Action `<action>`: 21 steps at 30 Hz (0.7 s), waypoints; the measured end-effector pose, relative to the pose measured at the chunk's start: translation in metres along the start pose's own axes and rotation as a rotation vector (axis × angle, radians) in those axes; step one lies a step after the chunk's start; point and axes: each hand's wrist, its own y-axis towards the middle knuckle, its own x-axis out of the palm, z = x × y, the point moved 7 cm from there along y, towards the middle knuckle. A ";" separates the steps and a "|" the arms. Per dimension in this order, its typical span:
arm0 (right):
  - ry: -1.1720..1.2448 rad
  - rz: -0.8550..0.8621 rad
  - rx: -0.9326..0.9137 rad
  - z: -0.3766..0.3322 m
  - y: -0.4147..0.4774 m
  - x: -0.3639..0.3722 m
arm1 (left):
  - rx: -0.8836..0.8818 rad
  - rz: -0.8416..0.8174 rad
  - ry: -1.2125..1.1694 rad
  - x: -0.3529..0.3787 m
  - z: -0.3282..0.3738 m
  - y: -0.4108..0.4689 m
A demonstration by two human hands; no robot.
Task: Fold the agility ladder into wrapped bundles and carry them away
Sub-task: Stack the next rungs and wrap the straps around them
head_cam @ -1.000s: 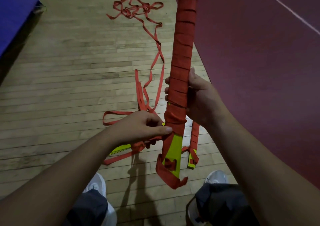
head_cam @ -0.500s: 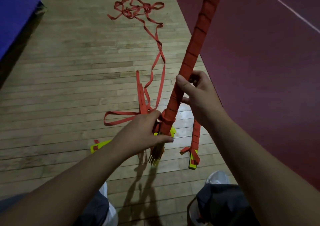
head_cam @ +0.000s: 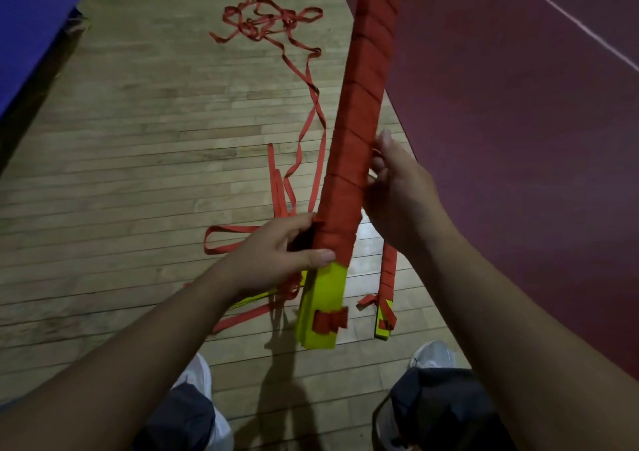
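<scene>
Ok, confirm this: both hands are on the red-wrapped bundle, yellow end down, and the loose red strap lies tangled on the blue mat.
Wrong on one point: in the head view the loose red strap lies tangled on the wooden floor, not on the blue mat. Both the left hand and right hand are on the red-wrapped bundle, yellow end down.

Single head-worn wide-angle view, tilted forward and down.
Close over left hand (head_cam: pixel 276 253) and right hand (head_cam: pixel 397 195) mid-frame; wooden floor (head_cam: pixel 138 174) stretching to upper left, white shoe (head_cam: pixel 432 354) at bottom edge.
</scene>
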 end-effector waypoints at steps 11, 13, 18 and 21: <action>0.099 -0.199 0.122 0.004 -0.009 0.016 | -0.119 -0.148 0.350 -0.002 -0.007 -0.001; 0.069 -0.185 0.055 0.000 -0.008 0.016 | -0.122 -0.139 0.455 -0.008 -0.011 -0.001; -0.068 -0.074 -0.059 -0.010 -0.001 0.004 | -0.125 -0.105 0.634 -0.026 -0.016 -0.002; -0.130 -0.029 -0.076 -0.008 0.000 -0.001 | -0.137 -0.082 0.628 -0.023 -0.015 -0.003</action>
